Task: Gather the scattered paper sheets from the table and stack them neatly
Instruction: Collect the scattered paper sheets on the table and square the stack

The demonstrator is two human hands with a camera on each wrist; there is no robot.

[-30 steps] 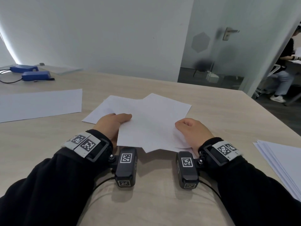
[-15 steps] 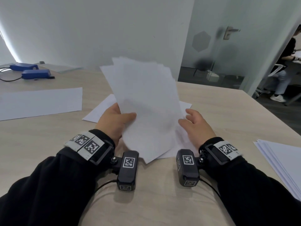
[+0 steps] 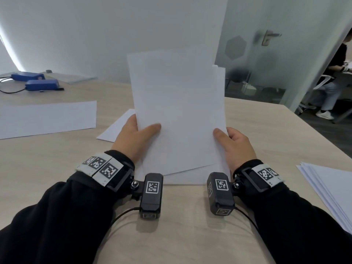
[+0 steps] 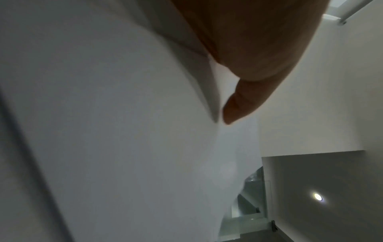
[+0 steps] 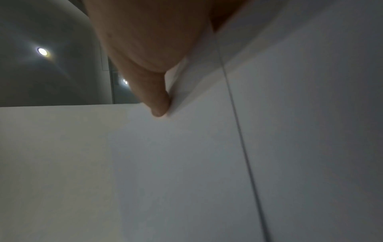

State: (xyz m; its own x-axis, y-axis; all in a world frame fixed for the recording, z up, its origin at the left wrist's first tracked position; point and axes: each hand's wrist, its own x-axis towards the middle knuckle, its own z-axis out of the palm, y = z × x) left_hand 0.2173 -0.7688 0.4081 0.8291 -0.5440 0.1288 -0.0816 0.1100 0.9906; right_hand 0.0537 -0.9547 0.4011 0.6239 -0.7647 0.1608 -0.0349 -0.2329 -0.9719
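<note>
A bundle of white paper sheets (image 3: 177,111) stands upright on its lower edge in front of me, the sheets not quite aligned. My left hand (image 3: 136,137) grips its left side, thumb across the front sheet. My right hand (image 3: 233,143) grips the right side, thumb on the front. The left wrist view shows the left hand (image 4: 248,68) against the paper sheets (image 4: 124,131); the right wrist view shows the right hand (image 5: 149,65) against the sheets (image 5: 186,163). One loose sheet (image 3: 116,128) still lies flat behind my left hand. The fingers behind the bundle are hidden.
A long white sheet (image 3: 45,119) lies on the wooden table (image 3: 266,140) at the left. A stack of paper (image 3: 331,189) sits at the right edge. Two blue devices (image 3: 41,84) with cables rest at the far left. A seated person (image 3: 333,73) is beyond the glass door.
The sheets lay spread flat under both hands; they have been lifted and turned upright, and my right hand, which had let go, now grips the right edge.
</note>
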